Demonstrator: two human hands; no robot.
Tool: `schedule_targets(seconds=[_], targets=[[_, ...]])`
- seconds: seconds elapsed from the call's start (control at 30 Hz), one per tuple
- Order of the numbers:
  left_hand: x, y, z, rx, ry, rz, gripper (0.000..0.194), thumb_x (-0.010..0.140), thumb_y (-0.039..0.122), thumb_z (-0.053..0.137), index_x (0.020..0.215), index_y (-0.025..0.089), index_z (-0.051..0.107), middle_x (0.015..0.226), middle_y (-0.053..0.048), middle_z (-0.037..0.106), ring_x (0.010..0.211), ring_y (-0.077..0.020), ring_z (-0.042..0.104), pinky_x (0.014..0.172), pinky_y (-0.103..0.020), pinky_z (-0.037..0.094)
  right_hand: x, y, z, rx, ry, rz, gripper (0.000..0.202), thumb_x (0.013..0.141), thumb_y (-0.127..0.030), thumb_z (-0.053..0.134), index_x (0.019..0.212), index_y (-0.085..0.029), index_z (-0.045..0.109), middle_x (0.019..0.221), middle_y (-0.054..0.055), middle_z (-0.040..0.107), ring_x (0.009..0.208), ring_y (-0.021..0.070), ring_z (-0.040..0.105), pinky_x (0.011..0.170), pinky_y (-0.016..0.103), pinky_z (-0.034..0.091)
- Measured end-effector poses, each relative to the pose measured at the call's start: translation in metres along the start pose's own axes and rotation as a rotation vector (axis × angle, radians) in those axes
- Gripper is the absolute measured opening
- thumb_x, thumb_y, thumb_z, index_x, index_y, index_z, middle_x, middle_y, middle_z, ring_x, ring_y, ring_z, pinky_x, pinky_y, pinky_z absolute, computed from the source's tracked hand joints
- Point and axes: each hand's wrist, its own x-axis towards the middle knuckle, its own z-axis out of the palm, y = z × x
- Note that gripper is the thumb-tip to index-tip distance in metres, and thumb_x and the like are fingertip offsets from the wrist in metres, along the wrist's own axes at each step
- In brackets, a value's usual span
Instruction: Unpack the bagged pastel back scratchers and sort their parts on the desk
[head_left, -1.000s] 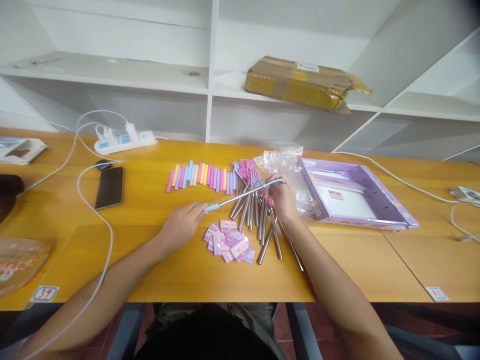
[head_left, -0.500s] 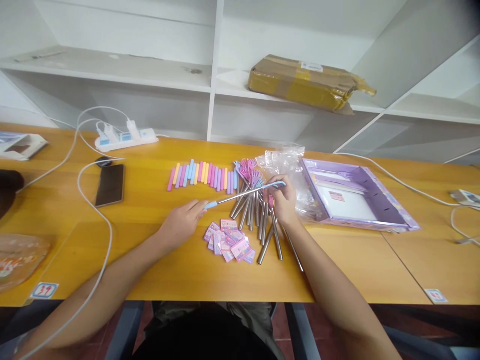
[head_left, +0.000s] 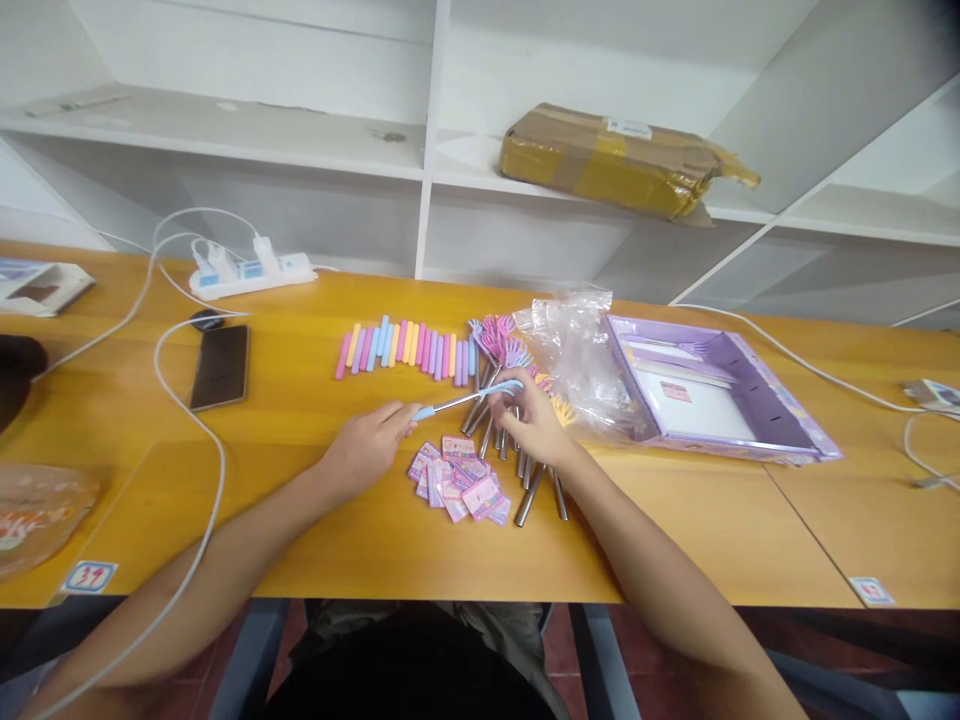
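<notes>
A metal rod with a blue handle and a blue hand-shaped head [head_left: 456, 402] stretches between my hands. My left hand [head_left: 373, 440] pinches its blue handle end. Around the blue head at the other end, my right hand [head_left: 531, 415] has its fingers closed. Behind and under my right hand lies a pile of metal rods with pink, purple, blue and yellow hand-shaped heads [head_left: 495, 338], partly hidden. A row of coloured sleeves [head_left: 405, 345] lies behind my left hand. Small pink and purple cards [head_left: 459, 480] are heaped between my forearms.
Crumpled clear plastic [head_left: 574, 350] lies beside a purple box tray [head_left: 720, 390] on the right. On the left are a phone [head_left: 220, 367], a power strip [head_left: 255, 277] and a white cable across my left forearm. A taped carton [head_left: 607, 160] rests on the shelf.
My right hand has moved left, toward my left hand, with the blue head. The metal rod between my hands now looks shorter. My left hand has barely moved.
</notes>
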Motion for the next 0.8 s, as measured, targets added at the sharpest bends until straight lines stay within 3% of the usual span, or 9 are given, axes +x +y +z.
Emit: schedule_targets(seconds=[0.4,0.57,0.63,0.8], targets=[[0.002,-0.006,0.0,0.061,0.087,0.054,0.038,0.115,0.029,0.037,0.14,0.017,0.063,0.109,-0.01,0.075,0.094,-0.019,0.074,0.084,-0.03,0.06,-0.006,0.002,0.016,-0.155,-0.127,-0.093,0.042,0.089,-0.014,0.065,0.123,-0.028,0.045,0.082,-0.006,0.056,0.068,0.0149,0.056,0.067,0.028,0.048],[0.009,-0.015,-0.014,0.118,0.084,0.104,0.036,0.115,0.032,0.038,0.134,0.017,0.065,0.114,-0.011,0.077,0.096,-0.0204,0.075,0.084,-0.033,0.06,0.008,-0.025,0.0,-0.491,-0.175,-0.077,0.013,0.108,-0.033,0.055,0.118,-0.025,0.059,0.087,0.001,0.069,0.076,0.0204,0.067,0.072,0.032,0.049],[0.012,-0.015,-0.02,0.158,0.105,0.115,0.034,0.115,0.031,0.04,0.131,0.018,0.066,0.114,-0.01,0.078,0.098,-0.0205,0.075,0.086,-0.034,0.059,0.013,-0.041,-0.009,-0.657,-0.243,-0.169,0.018,0.111,-0.036,0.051,0.111,-0.024,0.065,0.097,0.005,0.073,0.087,0.0232,0.071,0.078,0.034,0.051],[0.013,0.013,-0.033,0.367,0.026,0.18,0.025,0.112,0.025,0.046,0.123,0.017,0.068,0.104,-0.009,0.076,0.092,-0.0233,0.073,0.083,-0.037,0.057,-0.006,-0.068,-0.012,-1.043,-0.254,-0.294,0.019,0.112,-0.032,0.051,0.114,-0.022,0.068,0.1,0.007,0.073,0.078,0.0198,0.07,0.067,0.03,0.045]])
